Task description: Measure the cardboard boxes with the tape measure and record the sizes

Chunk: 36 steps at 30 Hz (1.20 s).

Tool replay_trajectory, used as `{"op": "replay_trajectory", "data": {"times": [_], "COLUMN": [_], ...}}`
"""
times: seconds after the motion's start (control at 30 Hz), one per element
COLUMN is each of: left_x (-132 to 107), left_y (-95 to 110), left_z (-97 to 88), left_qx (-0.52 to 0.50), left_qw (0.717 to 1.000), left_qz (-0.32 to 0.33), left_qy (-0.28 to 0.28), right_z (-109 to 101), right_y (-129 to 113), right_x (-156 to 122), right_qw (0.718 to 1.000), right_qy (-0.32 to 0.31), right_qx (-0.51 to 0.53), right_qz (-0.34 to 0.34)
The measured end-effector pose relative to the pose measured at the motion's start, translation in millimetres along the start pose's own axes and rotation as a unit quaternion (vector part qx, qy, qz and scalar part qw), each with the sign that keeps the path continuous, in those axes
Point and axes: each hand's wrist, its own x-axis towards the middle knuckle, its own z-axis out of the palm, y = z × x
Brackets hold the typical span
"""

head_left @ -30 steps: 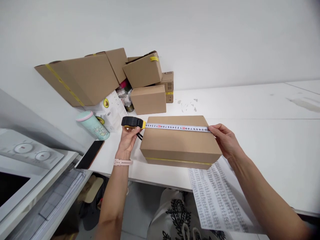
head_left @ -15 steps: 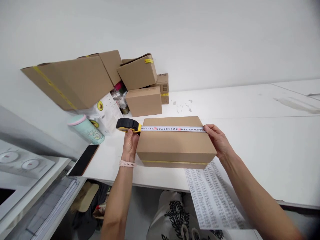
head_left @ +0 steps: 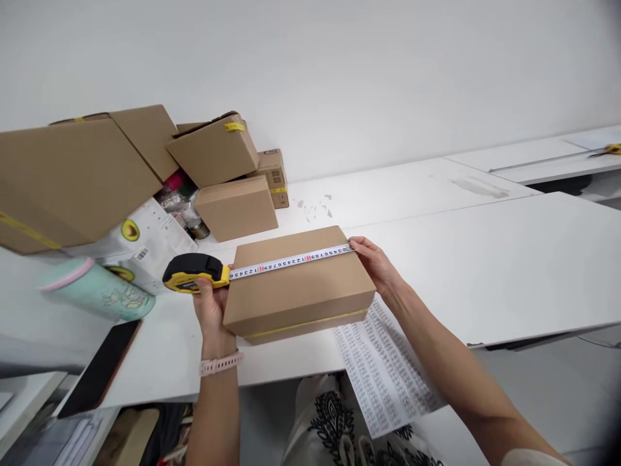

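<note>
A closed cardboard box (head_left: 301, 294) with a yellow tape line along its front lies on the white table (head_left: 485, 272). A white measuring tape blade (head_left: 291, 261) is stretched across its top from left to right. My left hand (head_left: 211, 310) grips the yellow and black tape measure case (head_left: 191, 273) at the box's left edge. My right hand (head_left: 376, 266) pinches the end of the blade against the box's right edge.
Several cardboard boxes (head_left: 218, 175) are piled at the back left. A teal tumbler with a pink lid (head_left: 94, 291) lies beside a white avocado-print pack (head_left: 145, 243). A black phone (head_left: 99, 369) sits at the table's left edge. A printed paper sheet (head_left: 383, 372) hangs over the front edge.
The view has swung to the right, so the box and both hands now sit further left and tilted. Both hands keep the tape stretched across the box as before.
</note>
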Motion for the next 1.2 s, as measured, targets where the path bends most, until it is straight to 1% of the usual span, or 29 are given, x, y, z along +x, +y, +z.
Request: {"op": "replay_trajectory", "data": {"times": [0.1, 0.2, 0.3, 0.4, 0.53, 0.67, 0.83, 1.07, 1.2], "left_x": [-6.4, -9.4, -7.5, -3.9, -1.9, -2.6, -3.0, -1.4, -2.6], "left_y": [-1.6, -4.8, -7.6, -8.4, -8.0, -7.6, -6.2, -6.5, -1.7], "left_z": [1.6, 1.8, 0.4, -1.7, -5.1, -6.4, -3.5, -1.8, 0.1], "left_qx": [-0.006, -0.002, -0.009, -0.027, -0.043, -0.051, -0.052, -0.049, -0.052], "left_qw": [1.0, 0.999, 0.998, 0.997, 0.996, 0.996, 0.996, 0.996, 0.996], "left_qz": [0.012, 0.025, 0.026, 0.034, 0.016, -0.001, 0.02, 0.022, 0.02], "left_qy": [0.021, 0.045, 0.051, 0.061, 0.071, 0.071, 0.069, 0.07, 0.064], "right_z": [0.9, 0.7, -1.9, -5.6, -8.4, -6.4, -3.9, -8.3, -8.5], "right_y": [-1.9, -1.5, 0.7, 2.6, 2.7, 0.9, -0.1, 2.1, -1.0], "right_x": [-0.1, -0.8, 1.0, 4.7, 5.7, 2.4, 1.2, 4.6, 4.5], "right_qw": [1.0, 0.998, 0.993, 0.99, 0.992, 0.996, 0.996, 0.997, 0.995], "right_qy": [0.007, 0.027, 0.046, 0.046, 0.038, 0.032, 0.03, 0.025, 0.017], "right_qx": [-0.023, -0.056, -0.1, -0.128, -0.113, -0.088, -0.086, -0.069, -0.094], "right_qz": [-0.003, -0.015, -0.039, -0.046, -0.027, -0.007, -0.008, 0.001, -0.005]}}
